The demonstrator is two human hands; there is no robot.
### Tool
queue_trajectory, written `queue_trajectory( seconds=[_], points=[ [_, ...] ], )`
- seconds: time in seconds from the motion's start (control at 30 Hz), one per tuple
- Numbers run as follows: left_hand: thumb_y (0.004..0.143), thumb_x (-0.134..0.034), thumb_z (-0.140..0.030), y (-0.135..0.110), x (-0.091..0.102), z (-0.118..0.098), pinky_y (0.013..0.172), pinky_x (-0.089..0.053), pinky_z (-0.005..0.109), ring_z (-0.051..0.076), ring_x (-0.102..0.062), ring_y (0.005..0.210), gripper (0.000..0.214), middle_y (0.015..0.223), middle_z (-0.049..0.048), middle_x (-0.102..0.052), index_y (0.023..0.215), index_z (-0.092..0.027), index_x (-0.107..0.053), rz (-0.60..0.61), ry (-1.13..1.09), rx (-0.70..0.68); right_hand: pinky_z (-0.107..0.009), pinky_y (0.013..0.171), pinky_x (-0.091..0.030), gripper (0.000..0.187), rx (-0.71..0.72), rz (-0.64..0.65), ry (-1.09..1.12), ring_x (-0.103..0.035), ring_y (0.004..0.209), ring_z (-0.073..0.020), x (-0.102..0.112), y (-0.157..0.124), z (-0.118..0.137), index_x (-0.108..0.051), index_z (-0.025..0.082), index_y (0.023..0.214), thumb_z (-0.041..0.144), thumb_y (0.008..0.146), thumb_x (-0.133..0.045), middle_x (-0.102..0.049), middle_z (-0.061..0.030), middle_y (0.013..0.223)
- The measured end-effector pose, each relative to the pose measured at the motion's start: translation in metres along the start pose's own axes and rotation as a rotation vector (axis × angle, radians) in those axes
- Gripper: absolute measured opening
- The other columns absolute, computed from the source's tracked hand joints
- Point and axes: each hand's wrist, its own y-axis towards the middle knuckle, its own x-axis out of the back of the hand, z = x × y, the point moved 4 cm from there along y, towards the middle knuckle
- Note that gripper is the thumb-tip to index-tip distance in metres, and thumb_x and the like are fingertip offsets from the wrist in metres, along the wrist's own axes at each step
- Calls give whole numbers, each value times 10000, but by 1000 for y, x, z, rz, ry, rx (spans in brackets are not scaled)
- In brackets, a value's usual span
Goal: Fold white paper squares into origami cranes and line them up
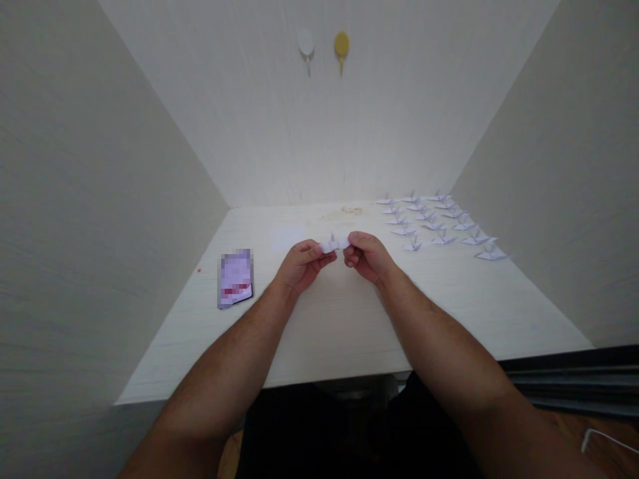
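Note:
A small white folded paper crane is held above the middle of the desk, between my two hands. My left hand pinches its left side with thumb and fingers. On the other side, my right hand grips the right end, its fingers curled in. A short pointed piece stands up at the middle of the crane; the parts under my fingertips are hidden. Several finished paper cranes stand in rows on the right of the desk, apart from my right hand. Beyond my left hand lies flat white paper.
A phone-like device, its screen blurred out, lies on the left of the white desk. Panels enclose the desk at left, right and back. A white hook and a yellow hook are fixed to the back panel.

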Motion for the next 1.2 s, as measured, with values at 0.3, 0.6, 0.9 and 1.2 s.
queue_trajectory(
  seconds=[0.3, 0.6, 0.9, 1.2],
  points=[
    [637, -884, -286, -2, -3, 1, 836, -570, 339, 179, -711, 786, 289, 796, 66, -744, 659, -142, -634, 29, -43, 33, -214, 413, -381, 348, -26, -3, 0, -442, 413, -72, 2, 1, -3, -537, 186, 662, 404, 684, -808, -562, 44, 523],
    [646, -870, -269, -4, -6, 1, 836, -566, 347, 170, -684, 798, 267, 776, 29, -716, 683, -156, -631, 60, -130, 51, -220, 432, -413, 348, -12, 69, 11, -451, 415, -68, -4, -5, 2, -549, 182, 672, 393, 667, -826, -587, 43, 532],
    [680, -834, -288, -5, -6, 2, 870, -557, 372, 201, -697, 856, 242, 864, 68, -732, 699, -154, -633, 36, -113, 101, -225, 430, -421, 337, -36, 91, 1, -456, 414, -70, -7, -7, 2, -557, 180, 668, 402, 685, -810, -594, 44, 541],
    [658, -856, -325, -6, -7, 2, 889, -546, 445, 256, -716, 870, 261, 843, 87, -748, 710, -160, -660, 75, -122, 103, -217, 418, -418, 341, -21, 103, 13, -467, 415, -73, -7, -5, 1, -570, 170, 652, 411, 686, -810, -600, 33, 541]
  ],
)
